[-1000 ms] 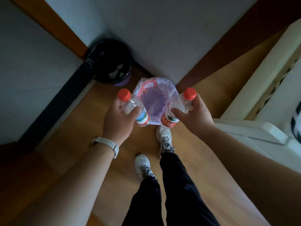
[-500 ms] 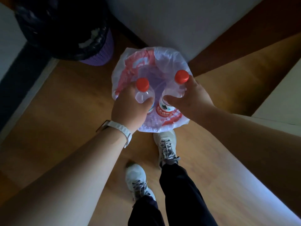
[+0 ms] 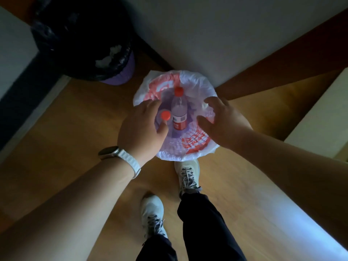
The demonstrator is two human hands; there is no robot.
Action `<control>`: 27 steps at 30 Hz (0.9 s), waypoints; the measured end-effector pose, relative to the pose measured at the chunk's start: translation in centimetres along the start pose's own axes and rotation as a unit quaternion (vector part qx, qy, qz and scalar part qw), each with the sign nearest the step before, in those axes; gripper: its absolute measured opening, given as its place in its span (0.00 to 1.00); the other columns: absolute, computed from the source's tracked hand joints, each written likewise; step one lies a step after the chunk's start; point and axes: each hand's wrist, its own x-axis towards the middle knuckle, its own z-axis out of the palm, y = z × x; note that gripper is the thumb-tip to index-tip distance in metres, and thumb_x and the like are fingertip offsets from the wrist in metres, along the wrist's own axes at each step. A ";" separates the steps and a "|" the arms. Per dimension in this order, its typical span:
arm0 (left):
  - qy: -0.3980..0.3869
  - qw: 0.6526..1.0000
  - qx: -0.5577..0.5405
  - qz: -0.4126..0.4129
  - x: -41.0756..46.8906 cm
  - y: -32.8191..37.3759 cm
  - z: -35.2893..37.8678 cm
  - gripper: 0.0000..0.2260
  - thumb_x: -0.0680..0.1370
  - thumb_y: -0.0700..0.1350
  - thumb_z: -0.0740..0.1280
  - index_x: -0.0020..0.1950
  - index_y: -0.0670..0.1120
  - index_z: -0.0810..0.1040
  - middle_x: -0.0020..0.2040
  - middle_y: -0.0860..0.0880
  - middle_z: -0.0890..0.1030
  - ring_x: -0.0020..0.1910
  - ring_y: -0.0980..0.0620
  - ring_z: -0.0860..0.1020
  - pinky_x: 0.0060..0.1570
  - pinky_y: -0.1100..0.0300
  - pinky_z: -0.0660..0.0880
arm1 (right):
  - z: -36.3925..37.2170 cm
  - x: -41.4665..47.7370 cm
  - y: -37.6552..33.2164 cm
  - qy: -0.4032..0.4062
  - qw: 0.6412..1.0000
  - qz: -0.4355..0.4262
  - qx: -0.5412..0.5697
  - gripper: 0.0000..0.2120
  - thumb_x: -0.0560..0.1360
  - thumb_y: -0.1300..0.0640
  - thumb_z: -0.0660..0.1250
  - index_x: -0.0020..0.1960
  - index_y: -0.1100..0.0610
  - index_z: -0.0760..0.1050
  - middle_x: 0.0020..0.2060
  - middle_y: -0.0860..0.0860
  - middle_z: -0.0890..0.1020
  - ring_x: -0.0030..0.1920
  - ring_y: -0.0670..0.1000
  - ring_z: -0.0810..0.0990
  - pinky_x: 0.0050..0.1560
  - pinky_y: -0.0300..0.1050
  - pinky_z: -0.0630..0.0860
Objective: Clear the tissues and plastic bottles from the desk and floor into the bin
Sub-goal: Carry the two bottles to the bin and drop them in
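Observation:
A bin lined with a white and red plastic bag stands on the wooden floor by the wall corner. One clear plastic bottle with a red cap and red label lies inside it. A second red-capped bottle sits upright in the bin's left part, right below the gap between thumb and forefinger of my left hand. That hand's fingers are spread over the rim, and whether they still touch the bottle is unclear. My right hand hovers over the right rim with fingers spread, holding nothing.
A second, purple bin with a black bag, holding white tissue, stands to the left against the wall. My two feet in white shoes are just in front of the lined bin. A pale furniture edge is at the right.
Both hands carried the bottles down over the lined bin. The right hand let its bottle go, and it now lies inside. The left bottle has sunk lower under the spread left hand.

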 end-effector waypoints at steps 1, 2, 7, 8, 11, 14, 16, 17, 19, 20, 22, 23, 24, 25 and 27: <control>0.006 1.000 0.008 0.015 -0.3 0.2 -1.2 0.20 0.76 0.47 0.67 0.68 0.45 0.73 0.63 0.46 0.78 0.60 0.44 0.76 0.54 0.50 0.77 | -1.0 -0.6 -0.7 0.002 1.000 -0.011 -0.017 0.25 0.75 0.43 0.64 0.69 0.48 0.65 0.64 0.53 0.74 0.58 0.59 0.77 0.53 0.53 0.76; 0.009 0.999 0.017 0.031 -0.5 0.5 -2.5 0.19 0.76 0.46 0.67 0.67 0.44 0.74 0.62 0.45 0.78 0.59 0.43 0.77 0.54 0.49 0.77 | -2.0 -1.3 -1.5 0.002 0.999 -0.021 -0.034 0.25 0.76 0.43 0.64 0.70 0.48 0.65 0.64 0.53 0.74 0.58 0.59 0.76 0.52 0.52 0.75; 0.011 0.993 0.071 0.090 -2.9 2.6 -9.3 0.19 0.75 0.46 0.69 0.65 0.43 0.75 0.62 0.42 0.78 0.60 0.41 0.76 0.58 0.47 0.76 | -7.3 -6.0 -6.1 0.038 0.991 -0.085 -0.097 0.23 0.76 0.43 0.63 0.69 0.50 0.68 0.64 0.50 0.73 0.60 0.57 0.74 0.52 0.48 0.71; 0.016 0.991 0.083 0.105 -3.6 3.4 -10.9 0.19 0.75 0.45 0.68 0.65 0.43 0.75 0.62 0.41 0.78 0.60 0.40 0.76 0.57 0.46 0.76 | -8.6 -7.1 -7.1 0.051 0.989 -0.096 -0.104 0.23 0.76 0.43 0.63 0.68 0.50 0.68 0.64 0.50 0.74 0.60 0.57 0.74 0.53 0.49 0.71; 0.044 0.983 0.109 0.142 -6.4 5.9 -16.4 0.18 0.75 0.48 0.64 0.64 0.43 0.75 0.61 0.40 0.77 0.58 0.39 0.76 0.55 0.47 0.75 | -12.7 -10.9 -9.9 0.097 0.982 -0.120 -0.112 0.23 0.75 0.43 0.64 0.66 0.51 0.71 0.61 0.51 0.76 0.60 0.58 0.75 0.54 0.53 0.73; 0.070 0.977 0.123 0.161 -9.5 8.3 -21.9 0.19 0.76 0.49 0.64 0.65 0.43 0.75 0.62 0.41 0.78 0.61 0.40 0.75 0.58 0.48 0.74 | -16.7 -15.5 -12.4 0.134 0.970 -0.147 -0.137 0.22 0.75 0.44 0.65 0.65 0.52 0.73 0.60 0.52 0.77 0.58 0.58 0.76 0.54 0.53 0.73; 0.075 0.975 0.134 0.163 -11.8 9.6 -25.3 0.20 0.75 0.48 0.69 0.66 0.44 0.75 0.65 0.41 0.77 0.64 0.40 0.74 0.61 0.48 0.73 | -19.1 -18.9 -13.9 0.160 0.963 -0.155 -0.151 0.21 0.75 0.43 0.65 0.64 0.52 0.73 0.61 0.51 0.77 0.59 0.58 0.76 0.54 0.53 0.74; 0.076 0.973 0.139 0.166 -12.8 10.3 -26.9 0.20 0.75 0.48 0.70 0.66 0.44 0.75 0.66 0.41 0.76 0.65 0.40 0.74 0.62 0.47 0.72 | -20.3 -20.7 -14.7 0.174 0.960 -0.155 -0.156 0.21 0.75 0.43 0.65 0.64 0.52 0.74 0.61 0.52 0.77 0.59 0.58 0.76 0.54 0.53 0.74; 0.082 0.970 0.144 0.180 -14.9 11.8 -29.9 0.20 0.76 0.48 0.69 0.67 0.45 0.74 0.67 0.42 0.75 0.66 0.40 0.73 0.62 0.46 0.71 | -22.5 -24.5 -16.1 0.190 0.956 -0.153 -0.165 0.22 0.75 0.42 0.64 0.64 0.52 0.73 0.62 0.52 0.77 0.61 0.58 0.75 0.55 0.54 0.74; 0.084 0.967 0.149 0.189 -15.9 12.6 -31.4 0.20 0.76 0.49 0.68 0.67 0.45 0.74 0.67 0.42 0.75 0.66 0.40 0.72 0.62 0.45 0.71 | -23.5 -26.4 -16.8 0.195 0.954 -0.153 -0.171 0.22 0.75 0.42 0.64 0.65 0.52 0.73 0.62 0.52 0.76 0.61 0.58 0.75 0.55 0.54 0.73; 0.087 0.960 0.157 0.214 -18.0 14.3 -33.8 0.21 0.77 0.49 0.66 0.68 0.45 0.74 0.67 0.42 0.75 0.67 0.41 0.72 0.63 0.43 0.71 | -25.3 -30.1 -17.6 0.205 0.950 -0.151 -0.180 0.22 0.76 0.41 0.63 0.65 0.51 0.72 0.62 0.51 0.76 0.62 0.58 0.75 0.56 0.54 0.73; 0.090 0.955 0.165 0.231 -18.9 15.1 -34.9 0.21 0.77 0.50 0.65 0.68 0.44 0.74 0.67 0.42 0.75 0.67 0.41 0.72 0.63 0.42 0.71 | -26.2 -31.8 -17.9 0.217 0.947 -0.150 -0.182 0.22 0.76 0.41 0.63 0.64 0.51 0.73 0.62 0.51 0.76 0.62 0.58 0.75 0.56 0.54 0.73; 0.094 0.948 0.173 0.249 -19.8 16.0 -35.9 0.21 0.77 0.50 0.64 0.68 0.44 0.74 0.67 0.42 0.75 0.66 0.40 0.72 0.62 0.41 0.71 | -27.1 -33.5 -18.1 0.231 0.944 -0.148 -0.184 0.22 0.76 0.41 0.63 0.64 0.51 0.73 0.62 0.51 0.76 0.62 0.58 0.75 0.56 0.54 0.74; 0.096 0.943 0.178 0.264 -20.7 17.0 -36.8 0.21 0.77 0.50 0.64 0.68 0.44 0.75 0.67 0.42 0.75 0.66 0.40 0.72 0.62 0.41 0.71 | -27.9 -35.1 -18.3 0.240 0.942 -0.145 -0.187 0.22 0.76 0.41 0.63 0.64 0.52 0.74 0.62 0.52 0.76 0.62 0.58 0.75 0.56 0.55 0.74; 0.103 0.934 0.185 0.289 -22.2 19.0 -38.4 0.21 0.77 0.51 0.64 0.68 0.44 0.75 0.67 0.42 0.75 0.66 0.40 0.72 0.63 0.41 0.70 | -29.4 -38.3 -18.4 0.251 0.939 -0.136 -0.190 0.23 0.75 0.41 0.61 0.63 0.54 0.75 0.61 0.53 0.77 0.61 0.59 0.75 0.56 0.56 0.74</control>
